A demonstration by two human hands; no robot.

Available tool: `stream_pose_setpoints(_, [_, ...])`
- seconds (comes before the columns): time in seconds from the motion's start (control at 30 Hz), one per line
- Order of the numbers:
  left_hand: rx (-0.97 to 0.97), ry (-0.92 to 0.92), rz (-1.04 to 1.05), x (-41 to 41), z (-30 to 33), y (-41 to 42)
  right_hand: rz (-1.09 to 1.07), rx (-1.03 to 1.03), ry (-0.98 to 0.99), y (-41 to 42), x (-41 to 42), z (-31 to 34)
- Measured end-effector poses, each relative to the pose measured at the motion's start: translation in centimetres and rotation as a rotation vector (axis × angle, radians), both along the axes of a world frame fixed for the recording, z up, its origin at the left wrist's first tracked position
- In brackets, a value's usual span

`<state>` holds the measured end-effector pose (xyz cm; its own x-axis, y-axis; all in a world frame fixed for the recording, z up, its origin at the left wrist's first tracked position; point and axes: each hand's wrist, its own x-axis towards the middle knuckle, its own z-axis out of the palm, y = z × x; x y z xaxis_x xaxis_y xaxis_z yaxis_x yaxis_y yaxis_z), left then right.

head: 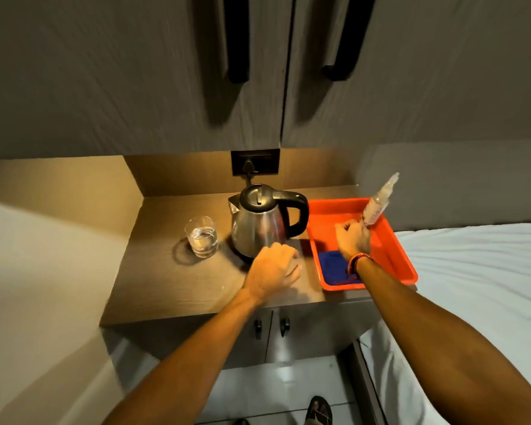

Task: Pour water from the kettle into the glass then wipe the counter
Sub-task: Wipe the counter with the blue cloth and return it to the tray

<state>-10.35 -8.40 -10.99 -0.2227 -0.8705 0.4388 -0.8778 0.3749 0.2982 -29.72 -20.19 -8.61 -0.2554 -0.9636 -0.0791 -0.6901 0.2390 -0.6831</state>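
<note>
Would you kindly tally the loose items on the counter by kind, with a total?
Kettle: 1
Glass: 1
Orange tray: 1
Blue cloth, in the tray: 1
Spray bottle, held by the right hand: 1
Total: 5

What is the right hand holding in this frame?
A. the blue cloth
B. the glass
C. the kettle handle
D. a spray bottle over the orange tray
D: the right hand grips the base of the spray bottle, tilted above the orange tray; the blue cloth lies in the tray.
</note>
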Motion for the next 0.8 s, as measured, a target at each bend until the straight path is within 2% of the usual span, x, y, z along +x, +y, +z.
stream_pose_setpoints(0.07, [0.152,-0.005,-0.014,-3.9,0.2,-0.8,-0.024,0.16,0.108,0.9,-2.6,-0.6])
stream_pose_setpoints(0.17, [0.274,-0.048,0.028,-7.5,0.7,-2.8,0.014,0.343,0.023,2.2,-4.6,-0.9])
stream_pose_setpoints(0.3, [0.357,-0.26,0.004,-9.4,0.0,-4.1,0.045,0.425,0.006,3.0,-5.1,-0.9])
stream_pose_setpoints(0.4, [0.416,-0.243,0.026,-9.8,-0.3,-4.4,0.054,0.493,-0.094,3.0,-5.2,-1.2])
stream_pose_setpoints(0.47, [0.42,-0.168,0.02,-9.5,-0.3,-4.4,0.034,0.46,-0.182,2.8,-5.2,-1.2])
stream_pose_setpoints(0.53, [0.366,-0.039,0.013,-8.9,-0.2,-4.3,0.043,0.385,-0.21,2.5,-5.0,-0.8])
stream_pose_setpoints(0.63, [0.305,0.302,0.1,-7.8,-0.2,-3.9,0.133,0.249,-0.298,2.1,-4.4,1.1])
stream_pose_setpoints(0.7, [0.367,0.619,0.184,-7.2,-0.1,-3.4,0.187,0.183,-0.486,2.0,-3.9,2.2])
stream_pose_setpoints(0.8, [0.478,1.007,0.243,-5.8,0.3,-2.3,0.31,0.264,-0.799,2.7,-2.5,2.9])
